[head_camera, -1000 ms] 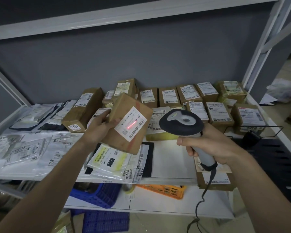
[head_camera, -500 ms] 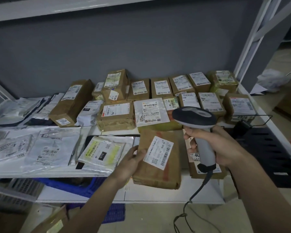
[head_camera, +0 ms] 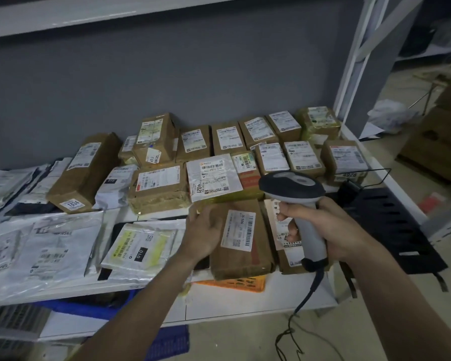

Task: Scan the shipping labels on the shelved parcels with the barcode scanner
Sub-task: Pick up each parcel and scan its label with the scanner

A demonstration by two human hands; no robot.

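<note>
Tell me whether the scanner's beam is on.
Apparently off: no red line shows on the brown parcel's label beside the scanner, or anywhere else.

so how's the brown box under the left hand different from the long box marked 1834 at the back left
The brown box lies flat at the shelf's front edge, its white label facing up; the long box marked 1834 sits farther back, angled toward the wall, with a small number tag on its near end. The left hand rests on the brown box; nothing touches the 1834 box. Both are taped brown cardboard with white labels.
</note>
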